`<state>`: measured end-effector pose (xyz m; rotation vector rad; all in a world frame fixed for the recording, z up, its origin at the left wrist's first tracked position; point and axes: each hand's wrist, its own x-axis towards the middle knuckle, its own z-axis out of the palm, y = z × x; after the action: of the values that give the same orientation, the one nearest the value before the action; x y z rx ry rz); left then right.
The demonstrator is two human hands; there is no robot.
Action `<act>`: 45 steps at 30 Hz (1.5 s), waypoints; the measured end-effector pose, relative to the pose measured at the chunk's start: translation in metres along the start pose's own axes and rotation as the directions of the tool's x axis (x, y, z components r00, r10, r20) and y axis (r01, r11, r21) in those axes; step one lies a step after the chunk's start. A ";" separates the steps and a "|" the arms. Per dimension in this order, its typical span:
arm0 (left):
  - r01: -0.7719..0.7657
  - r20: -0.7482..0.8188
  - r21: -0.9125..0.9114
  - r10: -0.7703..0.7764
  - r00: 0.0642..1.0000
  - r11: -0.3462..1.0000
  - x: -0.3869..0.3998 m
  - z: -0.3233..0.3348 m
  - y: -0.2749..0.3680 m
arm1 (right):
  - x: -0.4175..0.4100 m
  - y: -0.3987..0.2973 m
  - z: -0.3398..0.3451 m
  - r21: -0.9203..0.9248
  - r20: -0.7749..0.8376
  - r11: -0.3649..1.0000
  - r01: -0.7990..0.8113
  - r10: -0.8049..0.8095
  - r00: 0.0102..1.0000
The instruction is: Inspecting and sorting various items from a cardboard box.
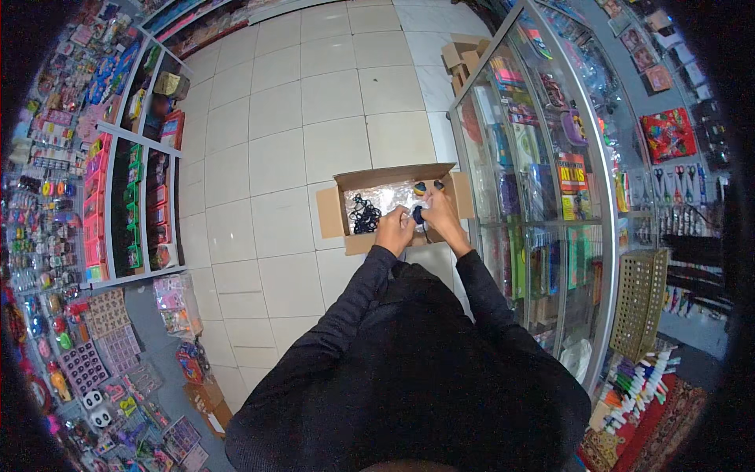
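Note:
My left hand and my right hand meet over an open cardboard box on the floor. Between their fingertips is a small dark blue object with a whitish, clear-looking patch beside it; its exact kind is too small to tell. Both hands pinch it, the left from its left side and the right from its right. A tangle of black cord lies in the left part of the box. Two small black-and-yellow items sit near the far right corner, just beyond my right fingers.
A glass display case with a metal frame stands close on the right. Shelves with pink trays line the left side. Light floor tiles run between them. A perforated basket and several markers are at the lower right.

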<state>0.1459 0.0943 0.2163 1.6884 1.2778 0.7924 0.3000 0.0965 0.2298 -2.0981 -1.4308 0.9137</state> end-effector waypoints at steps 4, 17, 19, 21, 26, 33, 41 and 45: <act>-0.004 -0.048 0.032 0.005 0.999 0.999 -0.003 0.007 -0.002 | 0.003 0.014 0.011 -0.107 0.032 0.994 -0.004 0.008 0.999; -0.008 0.033 -0.008 0.008 0.999 1.000 -0.004 0.004 -0.001 | 0.008 0.029 0.002 0.278 0.219 0.958 0.066 -0.130 0.967; -0.036 0.006 0.012 0.036 0.999 0.999 -0.006 0.005 0.000 | 0.007 0.036 0.010 0.018 0.158 0.996 0.083 -0.085 0.984; -0.058 0.005 0.012 0.058 0.998 0.998 -0.007 0.006 0.000 | 0.007 0.037 0.017 -0.014 0.128 0.995 0.099 -0.097 0.987; 0.043 -0.024 0.039 -0.042 0.999 0.998 -0.004 0.003 -0.009 | -0.001 0.016 0.003 0.114 0.147 0.985 -0.126 0.109 0.983; 0.018 -0.074 0.074 -0.013 0.997 0.997 -0.004 0.001 -0.023 | -0.025 0.013 -0.013 0.601 0.394 0.712 -0.363 0.131 0.910; -0.063 0.045 0.053 0.060 0.997 0.997 -0.015 0.003 -0.023 | -0.014 0.056 0.035 0.187 0.102 0.982 0.021 -0.041 0.994; -0.015 0.154 0.019 0.012 0.988 1.000 -0.027 0.003 -0.033 | -0.019 0.058 0.053 0.078 0.083 0.995 0.064 -0.071 0.994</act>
<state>0.1273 0.0709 0.1857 1.7413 1.1728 0.6457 0.2941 0.0565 0.1596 -1.9657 -1.4771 1.0253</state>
